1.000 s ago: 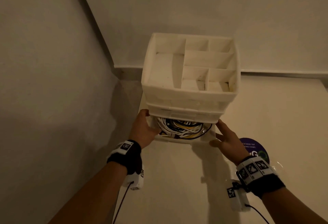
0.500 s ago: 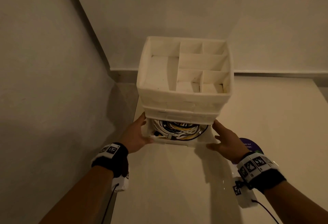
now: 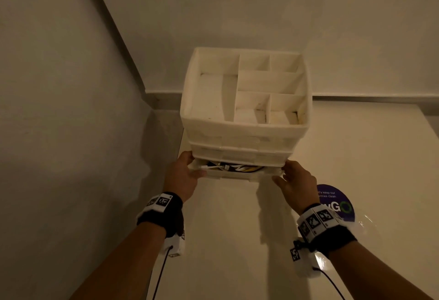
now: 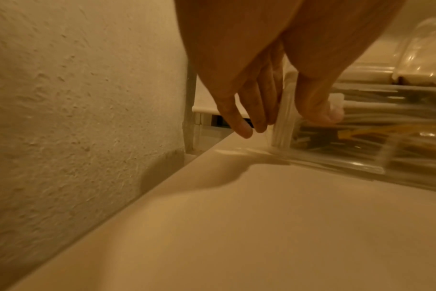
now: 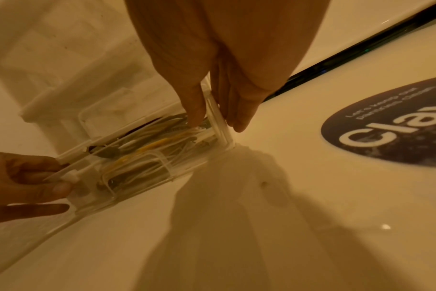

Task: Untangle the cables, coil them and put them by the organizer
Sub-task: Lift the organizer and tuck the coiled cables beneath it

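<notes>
A white organizer (image 3: 244,133) with open top compartments stands on the table in the corner. Its clear bottom drawer (image 3: 237,175) sticks out a little and holds a tangle of white, black and yellow cables (image 3: 235,167). My left hand (image 3: 185,176) pinches the drawer's left wall, thumb inside, fingers outside (image 4: 249,126). My right hand (image 3: 294,183) pinches the right wall the same way, with its thumb on the cables (image 5: 152,147). The right wrist view also shows the drawer (image 5: 142,177) and my left hand (image 5: 25,183).
The white table (image 3: 237,240) runs toward me. A wall (image 3: 59,109) stands close on the left, with a narrow gap at the table's left edge. Another wall is behind the organizer. A round purple sticker (image 3: 335,202) lies on the table beside my right wrist.
The drawer has slid back under the organizer, so less of the cables shows. Both hands moved forward with it, still on its side walls.
</notes>
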Demonstrator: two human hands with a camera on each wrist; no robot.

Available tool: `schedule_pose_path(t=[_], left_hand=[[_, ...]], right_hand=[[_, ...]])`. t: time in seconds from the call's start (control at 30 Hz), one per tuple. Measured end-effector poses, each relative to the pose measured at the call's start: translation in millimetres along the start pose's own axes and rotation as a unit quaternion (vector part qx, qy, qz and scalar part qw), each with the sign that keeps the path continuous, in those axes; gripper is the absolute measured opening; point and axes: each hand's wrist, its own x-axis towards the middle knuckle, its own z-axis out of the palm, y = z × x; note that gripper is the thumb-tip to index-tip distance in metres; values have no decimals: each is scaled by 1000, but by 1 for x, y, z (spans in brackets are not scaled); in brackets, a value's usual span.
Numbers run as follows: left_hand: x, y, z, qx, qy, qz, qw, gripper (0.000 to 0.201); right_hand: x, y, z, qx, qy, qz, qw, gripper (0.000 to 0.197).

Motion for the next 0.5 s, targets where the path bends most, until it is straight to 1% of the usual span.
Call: schedule_pose_path(t=[0.03, 0.1, 0.13, 0.17, 0.27, 0.33, 0.4, 0.5], left_hand=[[-2, 0, 1, -6, -10, 7, 1000, 47], [-10, 3, 5, -30, -39, 18, 999, 67], [-13, 5, 11, -49, -44, 9, 998, 77], [-15, 8, 19, -72, -34, -6, 997, 82], [-15, 21, 43, -111, 49, -58, 991, 87], [-14, 35, 53, -112, 92, -97, 985, 88], [-14, 45, 55, -99, 111, -136, 979, 85], [-9, 48, 53, -104, 116, -157, 975, 86]], right_hand=[[0, 0, 0, 9, -3, 5, 1000, 50], [-2, 0, -1, 16, -8, 8, 1000, 52], [-3, -1, -2, 13, -8, 7, 1000, 52], [-4, -1, -2, 11, -8, 6, 1000, 52], [-6, -4, 1, 12, -1, 8, 1000, 51], [-7, -5, 2, 15, 0, 14, 1000, 51], [-8, -6, 2, 17, 1, 17, 1000, 51], [-7, -5, 2, 10, 5, 13, 1000, 48]])
